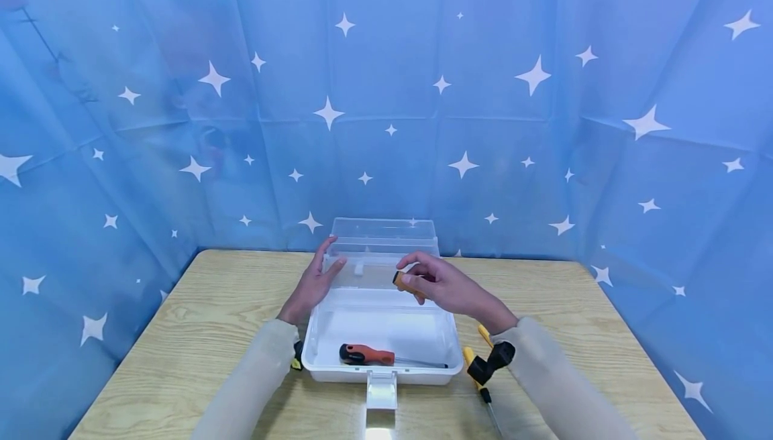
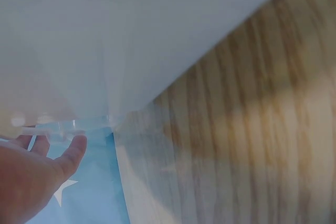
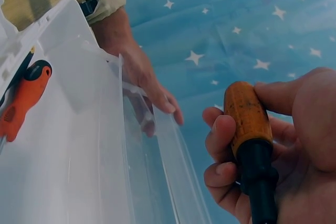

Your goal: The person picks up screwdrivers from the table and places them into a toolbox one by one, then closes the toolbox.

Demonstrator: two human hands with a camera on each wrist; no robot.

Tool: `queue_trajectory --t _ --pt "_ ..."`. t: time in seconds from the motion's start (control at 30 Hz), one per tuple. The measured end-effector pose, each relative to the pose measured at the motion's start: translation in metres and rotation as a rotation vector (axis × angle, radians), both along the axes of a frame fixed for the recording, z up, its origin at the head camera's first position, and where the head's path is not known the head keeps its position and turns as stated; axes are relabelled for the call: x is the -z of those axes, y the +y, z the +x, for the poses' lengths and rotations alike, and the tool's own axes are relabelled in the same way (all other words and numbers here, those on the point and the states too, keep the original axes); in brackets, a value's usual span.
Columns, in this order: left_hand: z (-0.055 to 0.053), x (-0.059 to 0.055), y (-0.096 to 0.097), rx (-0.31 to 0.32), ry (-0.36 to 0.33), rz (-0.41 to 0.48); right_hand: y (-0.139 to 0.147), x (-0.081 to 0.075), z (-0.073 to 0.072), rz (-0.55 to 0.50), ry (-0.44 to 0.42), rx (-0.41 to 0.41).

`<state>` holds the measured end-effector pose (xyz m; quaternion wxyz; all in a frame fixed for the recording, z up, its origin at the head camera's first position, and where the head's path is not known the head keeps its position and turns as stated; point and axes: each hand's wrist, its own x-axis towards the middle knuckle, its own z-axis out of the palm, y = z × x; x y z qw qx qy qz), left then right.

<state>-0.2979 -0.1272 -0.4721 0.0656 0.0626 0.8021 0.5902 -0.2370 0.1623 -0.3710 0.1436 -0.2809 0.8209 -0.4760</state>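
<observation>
The right hand [image 1: 441, 286] grips an orange handle [image 3: 245, 109] above the back of the white box [image 1: 386, 329]. The left hand [image 1: 313, 287] is at the left edge of the box's raised lid [image 1: 377, 276]; whether it pinches that edge cannot be told. A red screwdriver [image 1: 373, 355] lies inside the box, along its front wall.
</observation>
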Motion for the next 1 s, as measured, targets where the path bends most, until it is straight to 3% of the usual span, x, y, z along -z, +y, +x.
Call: queue_trajectory --t 0.37,0.53,1.0 --pt "-0.007 0.018 -0.002 -0.024 0.061 0.006 -0.018 0.004 0.000 -0.031 -0.002 -0.095" --pt "-0.008 0.018 -0.001 -0.042 0.089 -0.023 -0.026 0.007 0.001 -0.029 -0.006 -0.122" --pt "-0.009 0.018 0.000 -0.041 0.084 -0.028 -0.050 0.018 0.000 -0.017 -0.022 -0.161"
